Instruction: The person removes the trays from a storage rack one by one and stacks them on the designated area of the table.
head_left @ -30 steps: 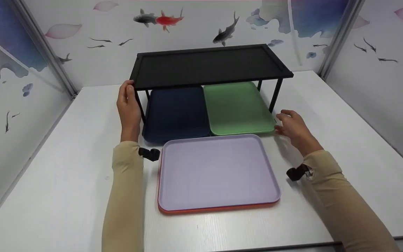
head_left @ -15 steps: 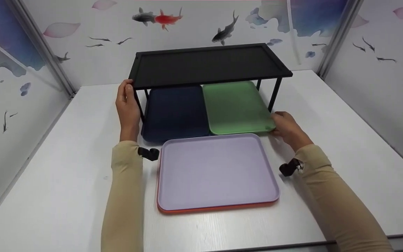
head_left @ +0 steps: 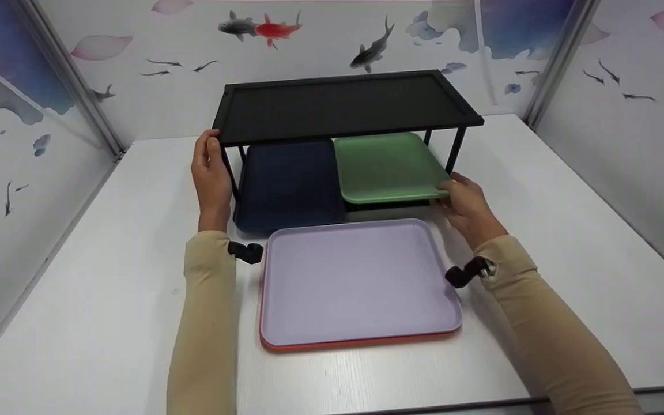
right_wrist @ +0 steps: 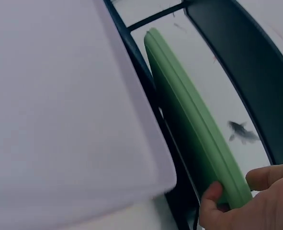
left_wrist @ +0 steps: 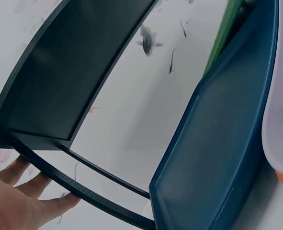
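Observation:
A black rack with a flat top and thin legs stands at the back of the table. My left hand holds its front left corner, with the fingers at the leg in the left wrist view. Beneath the top lie a dark blue tray on the left and a green tray on the right. My right hand pinches the green tray's front right corner, thumb above and fingers below. The tray's front edge is raised, and a dark strip shows underneath. Its back part is hidden under the rack.
In front of the rack a lilac tray lies on an orange-red tray, only the rim of which shows. The white table is bounded at the back and sides by panels painted with fish and petals.
My right hand has come in from the right and taken hold of the green tray. The tray's front edge has risen and moved back. The left hand stays at the rack corner.

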`<state>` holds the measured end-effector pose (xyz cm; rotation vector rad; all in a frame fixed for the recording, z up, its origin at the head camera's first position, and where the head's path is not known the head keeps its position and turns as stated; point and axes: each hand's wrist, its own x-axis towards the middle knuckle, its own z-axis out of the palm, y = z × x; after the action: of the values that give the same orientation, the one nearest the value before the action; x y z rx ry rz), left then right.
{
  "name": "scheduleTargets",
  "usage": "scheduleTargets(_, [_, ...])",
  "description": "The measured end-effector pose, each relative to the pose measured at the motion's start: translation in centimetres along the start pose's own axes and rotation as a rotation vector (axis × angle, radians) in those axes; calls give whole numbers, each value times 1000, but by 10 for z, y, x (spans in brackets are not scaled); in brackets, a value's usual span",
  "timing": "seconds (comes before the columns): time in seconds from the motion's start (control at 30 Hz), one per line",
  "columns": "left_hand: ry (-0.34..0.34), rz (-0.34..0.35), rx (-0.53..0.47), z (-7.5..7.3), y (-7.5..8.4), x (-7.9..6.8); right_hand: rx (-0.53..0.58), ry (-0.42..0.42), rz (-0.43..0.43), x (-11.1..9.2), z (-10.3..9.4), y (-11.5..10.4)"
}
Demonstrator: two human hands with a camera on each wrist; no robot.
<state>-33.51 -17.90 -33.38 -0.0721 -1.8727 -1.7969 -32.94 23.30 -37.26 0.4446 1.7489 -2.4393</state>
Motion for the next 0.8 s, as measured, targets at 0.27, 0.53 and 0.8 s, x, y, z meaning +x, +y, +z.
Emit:
scheduleTargets(0.27, [1,-3,9,1,0,0,195,-72,-35,-7,19,1])
scheduleTargets(0.53, [-11,10,-7,1,-2,0,166,-121,-62,-9,16,13])
scheduleTargets(0.8, [0,18,2,1,-2,2,221,-145,-132,-16,15,13])
